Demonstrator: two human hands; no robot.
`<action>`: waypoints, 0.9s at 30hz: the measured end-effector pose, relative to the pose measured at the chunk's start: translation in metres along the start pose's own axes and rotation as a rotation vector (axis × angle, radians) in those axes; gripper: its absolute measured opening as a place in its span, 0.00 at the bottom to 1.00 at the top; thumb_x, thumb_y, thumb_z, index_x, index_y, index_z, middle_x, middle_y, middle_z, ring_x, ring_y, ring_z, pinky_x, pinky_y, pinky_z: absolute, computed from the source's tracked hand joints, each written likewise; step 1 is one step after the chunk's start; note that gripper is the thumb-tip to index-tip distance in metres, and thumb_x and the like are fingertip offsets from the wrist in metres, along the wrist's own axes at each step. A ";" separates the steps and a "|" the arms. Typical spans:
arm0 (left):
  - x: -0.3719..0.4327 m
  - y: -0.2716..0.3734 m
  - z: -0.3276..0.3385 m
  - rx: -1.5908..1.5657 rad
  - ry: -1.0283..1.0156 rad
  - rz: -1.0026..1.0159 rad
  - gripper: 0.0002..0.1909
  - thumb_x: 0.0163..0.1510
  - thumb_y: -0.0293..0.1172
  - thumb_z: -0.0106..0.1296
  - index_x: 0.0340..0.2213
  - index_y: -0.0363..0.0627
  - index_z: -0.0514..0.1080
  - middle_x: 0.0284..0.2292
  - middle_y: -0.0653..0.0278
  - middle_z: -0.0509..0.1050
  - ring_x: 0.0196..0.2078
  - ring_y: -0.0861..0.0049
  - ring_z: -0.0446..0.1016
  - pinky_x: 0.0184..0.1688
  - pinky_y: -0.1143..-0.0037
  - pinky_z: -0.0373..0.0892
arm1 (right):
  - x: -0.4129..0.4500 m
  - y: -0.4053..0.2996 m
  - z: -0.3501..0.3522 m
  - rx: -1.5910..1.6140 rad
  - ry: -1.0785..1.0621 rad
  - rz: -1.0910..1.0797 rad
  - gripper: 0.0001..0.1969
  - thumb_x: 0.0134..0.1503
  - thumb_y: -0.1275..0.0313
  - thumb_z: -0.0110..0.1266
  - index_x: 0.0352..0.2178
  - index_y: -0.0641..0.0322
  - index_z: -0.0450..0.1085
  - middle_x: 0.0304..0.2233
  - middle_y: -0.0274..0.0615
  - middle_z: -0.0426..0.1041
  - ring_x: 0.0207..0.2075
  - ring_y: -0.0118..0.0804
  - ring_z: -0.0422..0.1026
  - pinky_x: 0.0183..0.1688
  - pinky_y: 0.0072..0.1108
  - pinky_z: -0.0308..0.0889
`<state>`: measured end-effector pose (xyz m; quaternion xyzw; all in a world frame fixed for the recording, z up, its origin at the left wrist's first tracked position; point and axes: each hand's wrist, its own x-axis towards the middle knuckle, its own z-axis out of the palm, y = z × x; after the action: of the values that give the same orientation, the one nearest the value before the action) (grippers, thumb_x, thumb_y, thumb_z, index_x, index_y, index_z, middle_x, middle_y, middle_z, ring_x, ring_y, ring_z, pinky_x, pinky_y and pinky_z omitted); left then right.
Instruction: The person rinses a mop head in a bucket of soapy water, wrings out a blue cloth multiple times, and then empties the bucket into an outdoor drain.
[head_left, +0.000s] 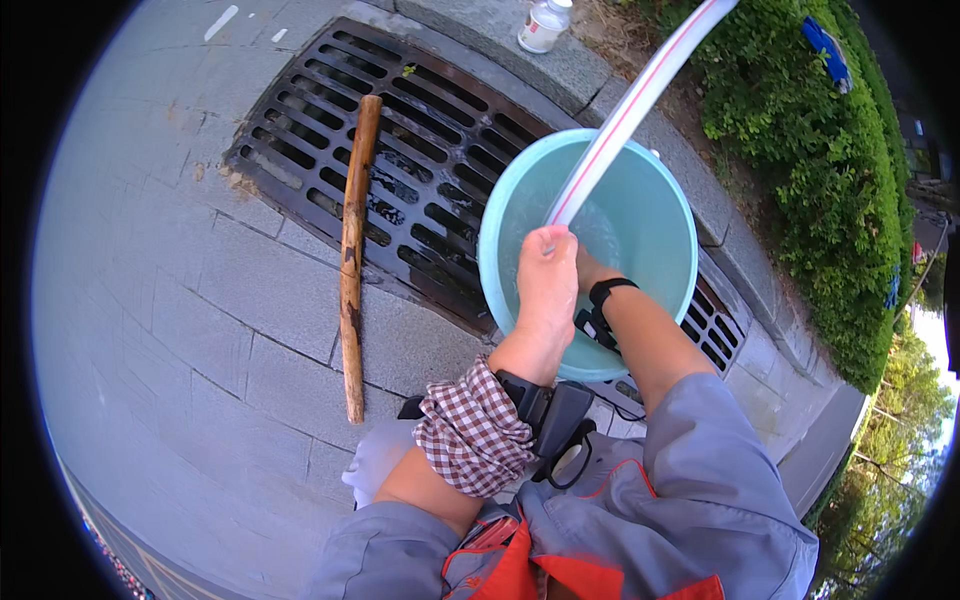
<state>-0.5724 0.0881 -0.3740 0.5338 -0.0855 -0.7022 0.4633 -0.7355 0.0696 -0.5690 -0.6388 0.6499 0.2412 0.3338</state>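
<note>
My left hand (546, 274) is closed around the end of a white flat hose (626, 120) with a red stripe, over a pale teal plastic bucket (496, 187). The hose runs from the fist up past the far rim. Behind the left hand, my right hand (592, 268) reaches down inside the bucket. Its fingers are hidden, so its grip does not show. Rippled water (600, 229) lies in the bucket. A checkered cloth sleeve (480, 431) is bunched on my left forearm, and a black strap (611, 289) circles my right wrist.
The bucket stands over a wet metal drain grate (330, 161). A wooden stick (352, 277) lies across the grate's edge onto the stone paving (262, 360). A white bottle (544, 26) stands on the granite curb (480, 30). Beyond is a green hedge (795, 165) with a blue item (825, 52) on it.
</note>
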 end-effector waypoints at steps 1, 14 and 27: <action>0.004 -0.008 -0.014 -0.010 0.022 0.011 0.11 0.52 0.30 0.45 0.38 0.40 0.65 0.31 0.69 0.67 0.35 0.84 0.62 0.39 0.82 0.59 | -0.002 -0.010 0.009 -0.013 -0.047 -0.017 0.27 0.51 0.66 0.49 0.52 0.57 0.52 0.50 0.59 0.57 0.51 0.55 0.60 0.52 0.36 0.59; 0.014 -0.043 0.001 -0.224 -0.002 -0.480 0.39 0.48 0.56 0.46 0.56 0.52 0.47 0.58 0.57 0.47 0.60 0.55 0.44 0.55 0.47 0.42 | -0.174 -0.042 -0.128 0.145 0.513 -0.453 0.19 0.30 0.90 0.46 0.26 0.60 0.69 0.33 0.50 0.66 0.37 0.53 0.66 0.39 0.32 0.63; 0.008 -0.057 0.030 -0.408 -0.220 -0.385 0.18 0.51 0.48 0.50 0.32 0.45 0.68 0.28 0.66 0.68 0.29 0.79 0.68 0.31 0.75 0.67 | -0.224 -0.055 -0.079 1.174 0.796 -0.186 0.16 0.52 0.70 0.46 0.42 0.65 0.62 0.42 0.46 0.60 0.46 0.39 0.60 0.52 0.26 0.54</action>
<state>-0.6292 0.1030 -0.4018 0.3569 0.1105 -0.8334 0.4073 -0.6998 0.1572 -0.3447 -0.4459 0.6878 -0.4294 0.3791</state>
